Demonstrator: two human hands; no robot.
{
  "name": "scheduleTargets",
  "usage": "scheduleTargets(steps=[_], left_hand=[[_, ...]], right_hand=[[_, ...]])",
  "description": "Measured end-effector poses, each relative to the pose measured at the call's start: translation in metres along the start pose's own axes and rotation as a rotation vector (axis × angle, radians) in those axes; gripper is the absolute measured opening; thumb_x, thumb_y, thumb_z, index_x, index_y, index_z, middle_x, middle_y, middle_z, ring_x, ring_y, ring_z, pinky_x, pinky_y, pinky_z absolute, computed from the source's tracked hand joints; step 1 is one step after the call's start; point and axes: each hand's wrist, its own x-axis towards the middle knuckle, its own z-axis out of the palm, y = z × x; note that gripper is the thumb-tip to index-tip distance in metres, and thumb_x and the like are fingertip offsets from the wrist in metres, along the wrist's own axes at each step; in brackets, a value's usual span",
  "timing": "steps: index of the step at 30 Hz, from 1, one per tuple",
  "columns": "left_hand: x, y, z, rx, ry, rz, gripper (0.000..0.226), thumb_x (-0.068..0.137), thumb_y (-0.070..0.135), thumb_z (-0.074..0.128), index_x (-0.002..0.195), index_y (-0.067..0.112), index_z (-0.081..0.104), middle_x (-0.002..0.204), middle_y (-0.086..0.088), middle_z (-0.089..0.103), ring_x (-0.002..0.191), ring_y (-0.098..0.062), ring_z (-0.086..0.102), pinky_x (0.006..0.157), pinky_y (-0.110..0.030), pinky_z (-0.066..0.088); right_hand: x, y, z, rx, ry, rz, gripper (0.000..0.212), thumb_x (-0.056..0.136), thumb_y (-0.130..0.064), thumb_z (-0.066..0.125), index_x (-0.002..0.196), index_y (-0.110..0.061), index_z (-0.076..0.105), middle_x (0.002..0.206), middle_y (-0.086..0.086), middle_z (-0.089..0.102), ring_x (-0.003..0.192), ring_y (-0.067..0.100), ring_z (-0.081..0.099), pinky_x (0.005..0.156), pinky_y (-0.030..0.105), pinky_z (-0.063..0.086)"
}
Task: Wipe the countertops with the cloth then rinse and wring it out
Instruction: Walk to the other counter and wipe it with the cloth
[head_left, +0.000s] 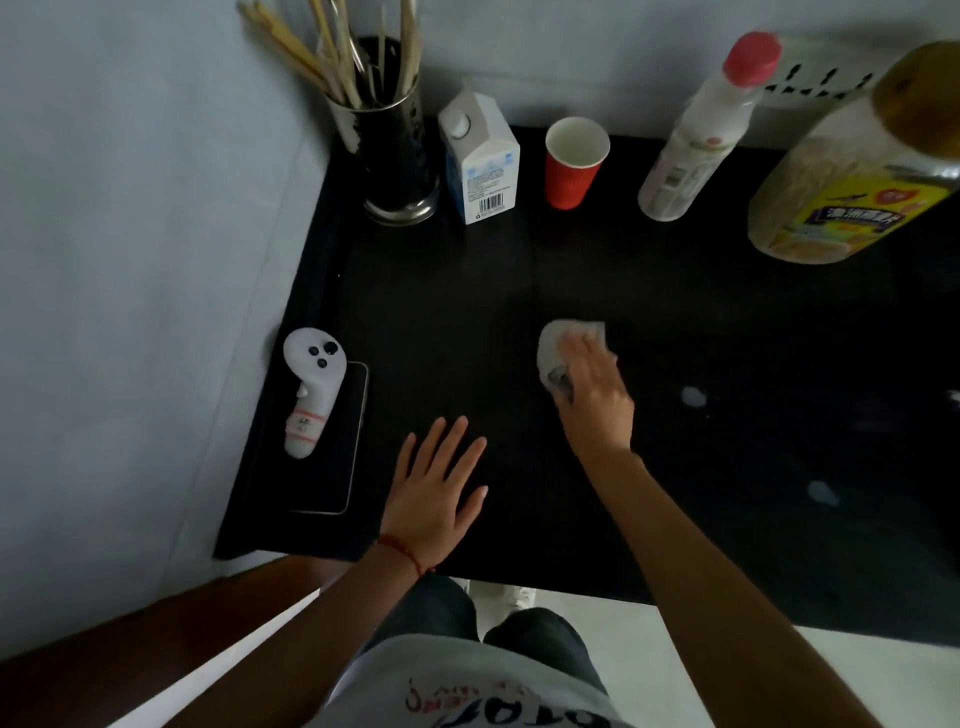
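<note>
A grey-white cloth (555, 347) lies bunched on the black countertop (467, 312) near its middle. My right hand (596, 395) presses down on the cloth, fingers spread over its right side. My left hand (439, 493) rests flat on the countertop near the front edge, fingers apart, holding nothing. A red string circles my left wrist. Two pale wet spots (693, 397) (822, 492) sit on the counter to the right of the cloth.
Along the back stand a metal utensil holder with chopsticks (387, 135), a milk carton (480, 161), a red paper cup (574, 161), a white bottle with red cap (701, 135) and a large jar (852, 171). A white controller (310, 389) lies on a phone (337, 441) at the left.
</note>
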Motion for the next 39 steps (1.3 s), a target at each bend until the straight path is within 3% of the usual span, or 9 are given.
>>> scheduleTargets(steps=[5,10,15,19,20,25,29,35,39], left_hand=[[0.0,0.0,0.003,-0.019,0.038,0.009,0.051,0.085,0.046,0.038,0.133,0.028,0.038,0.145,-0.005,0.043,0.136,-0.022,0.023,0.114,-0.048,0.023],[0.0,-0.001,0.005,-0.031,0.064,0.017,0.052,0.085,0.045,0.04,0.134,0.027,0.038,0.145,-0.006,0.043,0.136,-0.023,0.025,0.112,-0.049,0.025],[-0.001,-0.002,0.006,-0.016,0.07,0.017,0.052,0.084,0.046,0.04,0.133,0.028,0.038,0.144,-0.005,0.044,0.136,-0.023,0.025,0.109,-0.05,0.026],[0.0,-0.002,0.006,0.002,0.067,0.02,0.052,0.085,0.046,0.04,0.133,0.027,0.038,0.144,-0.006,0.044,0.135,-0.023,0.025,0.108,-0.051,0.024],[0.0,-0.001,0.006,0.005,0.067,0.02,0.053,0.084,0.046,0.041,0.133,0.027,0.038,0.144,-0.006,0.044,0.135,-0.023,0.025,0.108,-0.051,0.024],[0.001,-0.003,0.006,0.008,0.082,0.026,0.053,0.083,0.046,0.04,0.133,0.027,0.039,0.142,-0.006,0.046,0.134,-0.023,0.026,0.107,-0.051,0.026],[0.001,-0.003,0.007,-0.011,0.094,0.031,0.052,0.084,0.045,0.041,0.132,0.027,0.04,0.143,-0.006,0.046,0.134,-0.024,0.029,0.107,-0.05,0.026],[0.003,0.0,0.002,-0.016,0.087,0.011,0.051,0.082,0.045,0.039,0.129,0.025,0.043,0.139,-0.007,0.05,0.131,-0.023,0.031,0.107,-0.049,0.033],[0.019,0.02,-0.004,-0.046,0.087,0.079,0.05,0.08,0.041,0.041,0.127,0.022,0.044,0.137,-0.009,0.052,0.128,-0.026,0.044,0.104,-0.049,0.038]], right_hand=[[-0.016,0.029,-0.006,-0.075,-0.08,-0.312,0.065,0.063,-0.002,0.077,0.123,-0.007,0.053,0.126,0.015,0.06,0.119,0.03,0.055,0.091,0.047,0.052],[0.049,-0.004,0.013,-0.008,0.016,0.153,0.057,0.078,-0.009,0.066,0.131,-0.011,0.046,0.136,0.013,0.051,0.127,0.031,0.047,0.096,0.051,0.048],[0.019,0.0,0.015,-0.064,-0.139,-0.395,0.055,0.073,-0.011,0.065,0.126,-0.009,0.052,0.131,0.014,0.057,0.122,0.027,0.053,0.101,0.041,0.043],[0.066,0.004,0.012,0.003,0.057,0.18,0.053,0.078,-0.004,0.064,0.129,-0.009,0.049,0.135,0.016,0.052,0.125,0.032,0.049,0.098,0.05,0.047],[0.061,-0.008,0.017,0.004,0.059,0.207,0.053,0.08,-0.006,0.062,0.13,-0.009,0.047,0.138,0.015,0.05,0.128,0.031,0.046,0.101,0.05,0.044],[0.006,-0.008,0.015,-0.044,-0.162,-0.32,0.062,0.072,-0.004,0.069,0.13,-0.013,0.047,0.137,0.009,0.052,0.129,0.023,0.045,0.104,0.044,0.042],[0.032,-0.001,0.006,-0.025,0.047,0.164,0.059,0.078,0.001,0.064,0.132,-0.012,0.046,0.14,0.011,0.048,0.132,0.026,0.042,0.105,0.049,0.041],[-0.04,-0.016,0.001,-0.025,-0.085,-0.045,0.062,0.073,-0.001,0.068,0.13,-0.014,0.048,0.138,0.006,0.051,0.132,0.014,0.035,0.107,0.036,0.034],[-0.057,-0.001,-0.024,-0.015,0.018,0.086,0.061,0.074,0.002,0.066,0.13,-0.015,0.048,0.136,0.008,0.052,0.128,0.019,0.045,0.1,0.036,0.042]])
